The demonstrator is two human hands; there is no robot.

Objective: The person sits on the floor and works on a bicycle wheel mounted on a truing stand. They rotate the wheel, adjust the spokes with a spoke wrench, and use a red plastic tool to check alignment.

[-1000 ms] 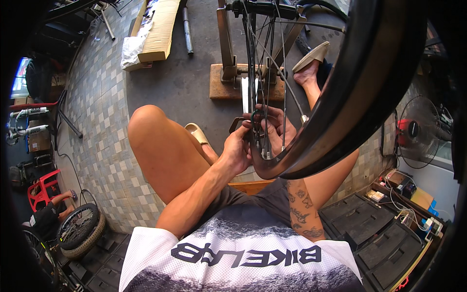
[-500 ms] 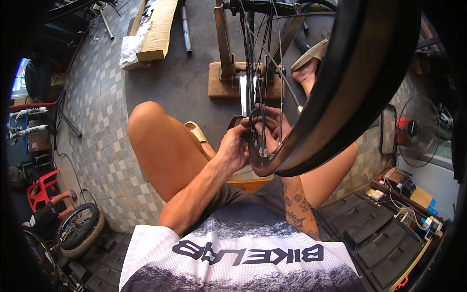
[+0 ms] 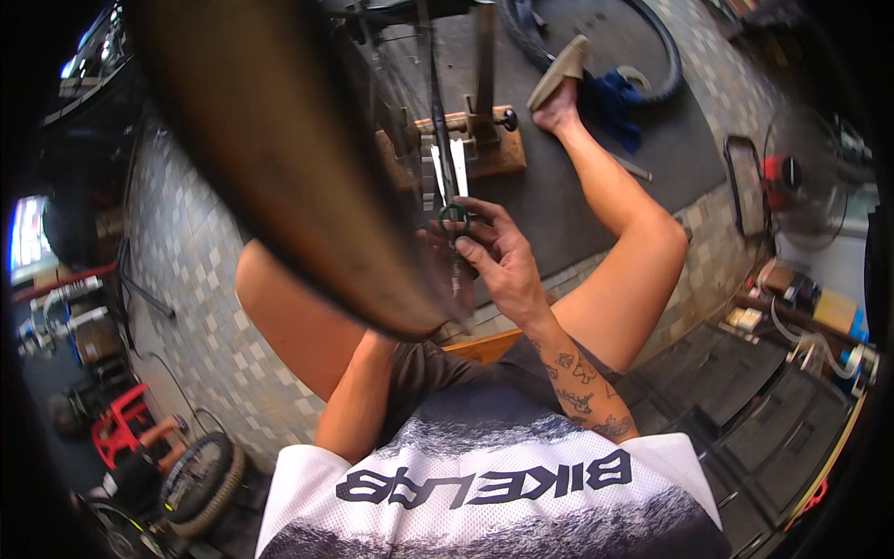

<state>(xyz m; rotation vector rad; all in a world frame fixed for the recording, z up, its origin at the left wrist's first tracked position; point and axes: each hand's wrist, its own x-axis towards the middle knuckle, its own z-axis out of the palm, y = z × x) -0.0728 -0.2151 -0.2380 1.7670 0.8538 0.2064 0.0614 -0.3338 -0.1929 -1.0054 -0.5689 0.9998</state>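
A bicycle wheel's bare rim (image 3: 270, 177) looms large and blurred from the upper left down to my lap. The wheel is mounted in a truing stand, whose metal post (image 3: 484, 79) rises from a worn wooden base (image 3: 503, 154). My right hand (image 3: 503, 256) is beside the spokes, thumb and fingers closed on a small dark ring-shaped spoke wrench (image 3: 453, 218). The rim covers most of my left hand; only blurred fingers show by the spokes, and my left forearm comes up below the rim.
A tyre (image 3: 666, 56) lies at the far right, near a dark blue cloth (image 3: 615, 107). On the right are a fan (image 3: 810, 177) and black storage boxes (image 3: 717, 391). A red plastic chair (image 3: 121, 419) and a small wheel (image 3: 200, 480) are at lower left.
The view has shifted, so the rim now crosses the left side instead of the right. It covers my left hand, which showed before, while my right hand has come into plain sight.
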